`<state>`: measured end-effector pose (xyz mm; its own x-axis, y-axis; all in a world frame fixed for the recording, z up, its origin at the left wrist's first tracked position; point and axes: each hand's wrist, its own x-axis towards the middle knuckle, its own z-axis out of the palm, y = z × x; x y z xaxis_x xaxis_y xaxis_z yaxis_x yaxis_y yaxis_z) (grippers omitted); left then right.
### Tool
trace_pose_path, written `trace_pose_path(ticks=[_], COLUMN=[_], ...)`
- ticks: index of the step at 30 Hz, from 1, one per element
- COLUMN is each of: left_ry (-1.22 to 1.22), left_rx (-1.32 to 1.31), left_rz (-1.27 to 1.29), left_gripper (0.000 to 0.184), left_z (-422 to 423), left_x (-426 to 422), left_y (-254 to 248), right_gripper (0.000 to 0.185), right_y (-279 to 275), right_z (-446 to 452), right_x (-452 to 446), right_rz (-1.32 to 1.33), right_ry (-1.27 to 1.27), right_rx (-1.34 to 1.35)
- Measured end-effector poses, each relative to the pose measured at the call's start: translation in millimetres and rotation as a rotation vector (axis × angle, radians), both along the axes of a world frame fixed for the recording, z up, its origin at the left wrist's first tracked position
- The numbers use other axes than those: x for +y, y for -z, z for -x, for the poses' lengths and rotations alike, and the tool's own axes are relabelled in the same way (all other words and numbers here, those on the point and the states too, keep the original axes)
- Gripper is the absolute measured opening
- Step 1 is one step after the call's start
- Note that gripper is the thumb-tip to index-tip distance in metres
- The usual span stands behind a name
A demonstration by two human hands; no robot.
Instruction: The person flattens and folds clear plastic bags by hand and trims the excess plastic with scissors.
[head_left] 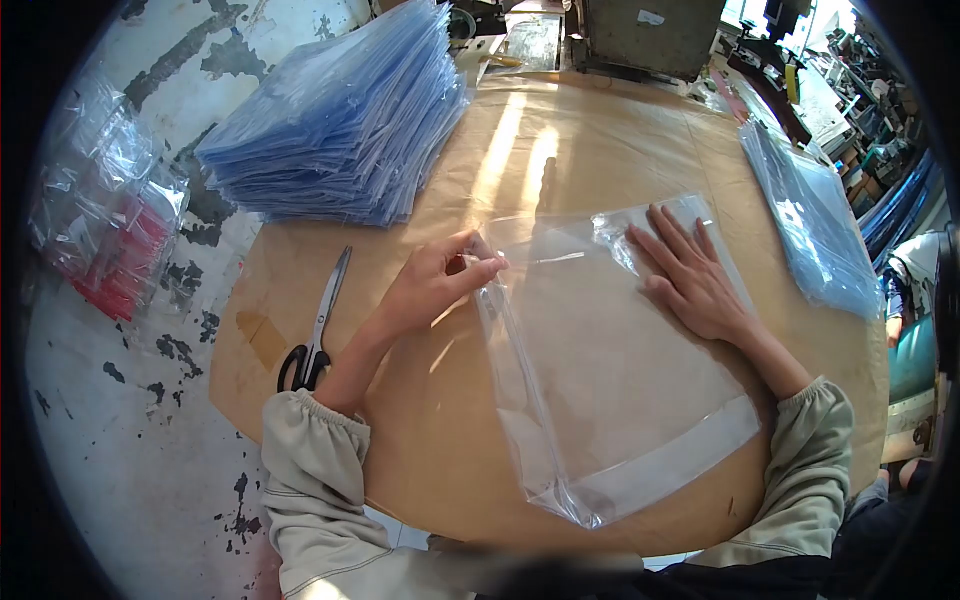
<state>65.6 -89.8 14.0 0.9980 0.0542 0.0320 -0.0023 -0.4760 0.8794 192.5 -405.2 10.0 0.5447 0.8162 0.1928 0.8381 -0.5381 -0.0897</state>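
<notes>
A clear plastic bag point(620, 370) lies flat on the brown paper-covered table in front of me, a whitish band across its near end. My left hand point(440, 280) pinches the bag's upper left edge between thumb and fingers. Spread flat on the bag's upper right part is my right hand point(695, 275), fingers stretched out and nothing gripped. Scissors point(318, 335) with black handles rest beside my left forearm, blades pointing away from me.
A tall stack of bluish clear plastic bags point(340, 120) stands at the back left. Another, lower pile of plastic bags point(815, 220) sits along the right edge. Clear and red plastic packaging point(110, 200) lies at far left. A metal box-like machine point(650, 35) is behind the table point(600, 140).
</notes>
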Motion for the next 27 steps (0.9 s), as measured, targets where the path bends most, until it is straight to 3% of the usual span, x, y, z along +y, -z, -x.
trace_pose_path(ticks=[2,5,8,11,12,15,18,21,24,27], left_ry=[0.006,-0.137,-0.055,0.03,0.084,0.001,-0.021,-0.024,-0.089,-0.035], left_rx=[0.026,-0.129,0.207,0.243,0.222,0.176,0.156,0.058,-0.063,-0.168], left_rz=[0.014,-0.159,0.347,0.523,0.455,0.462,0.465,0.451,0.232,0.327], left_gripper=[0.027,0.03,0.033,0.036,0.033,0.029,0.031,0.041,0.057,0.066], left_z=[5,8,18,24,26,25,23,23,17,-2], left_x=[1,-7,1,-8,-10,-17,-19,-19,-19,-17], left_y=[-5,-5,-22,-26,-27,-19,-14,-6,-2,-2], right_gripper=[0.057,0.057,0.058,0.054,0.052,0.044,0.036,0.03,0.027,0.027], right_y=[-1,0,-4,-1,-1,0,7,-4,-14,-14], right_z=[-2,0,0,0,-1,-10,-46,-52,-52,-47], right_x=[0,-1,-3,-2,-3,-5,-24,-38,-53,-71], right_rz=[-0.016,-0.028,-0.041,-0.041,-0.035,-0.457,-0.743,-0.769,-0.855,-1.086], right_ry=[-0.008,-0.021,-0.021,-0.023,-0.025,0.144,0.424,0.542,0.523,0.477], right_rx=[0.039,0.061,0.079,0.043,0.01,0.042,0.328,0.739,0.934,1.196])
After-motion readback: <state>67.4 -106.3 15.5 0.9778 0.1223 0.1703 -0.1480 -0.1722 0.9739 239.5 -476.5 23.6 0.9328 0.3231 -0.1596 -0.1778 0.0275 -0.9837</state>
